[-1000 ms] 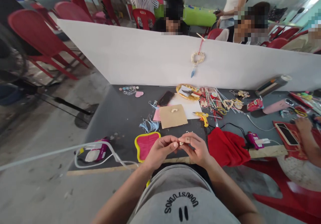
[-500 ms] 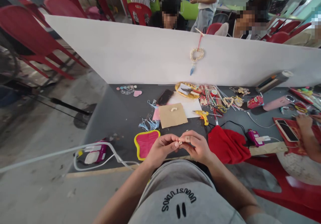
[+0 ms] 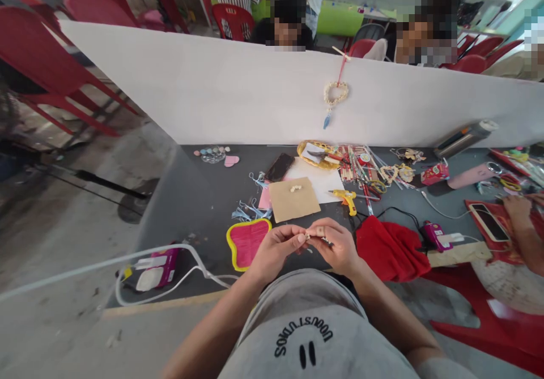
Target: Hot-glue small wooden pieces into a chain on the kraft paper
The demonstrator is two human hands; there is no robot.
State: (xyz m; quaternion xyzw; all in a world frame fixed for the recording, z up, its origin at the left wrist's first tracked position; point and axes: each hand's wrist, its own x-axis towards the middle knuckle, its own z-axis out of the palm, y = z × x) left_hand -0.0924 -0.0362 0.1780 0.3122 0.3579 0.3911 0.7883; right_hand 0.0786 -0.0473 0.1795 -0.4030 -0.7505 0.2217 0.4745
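Observation:
Close to my body, above the table's front edge, my left hand and my right hand meet fingertip to fingertip. Both pinch a small cluster of cream beads, mostly covered by the fingers. Just beyond them lies a brown cardboard sheet with a short row of cream beads on it. Left of my left hand is a pink, yellow-rimmed pad, with light-blue tassels behind it. A yellow glue gun rests past my right hand.
A white board stands along the back, with a beaded heart hanging on it. A red cloth, a phone, a yellow basket and power strips lie about. At right is another person's arm.
My hands stay together at the beads, with the fingers shifted slightly. The view has moved a little. Behind the board, a standing person has moved left.

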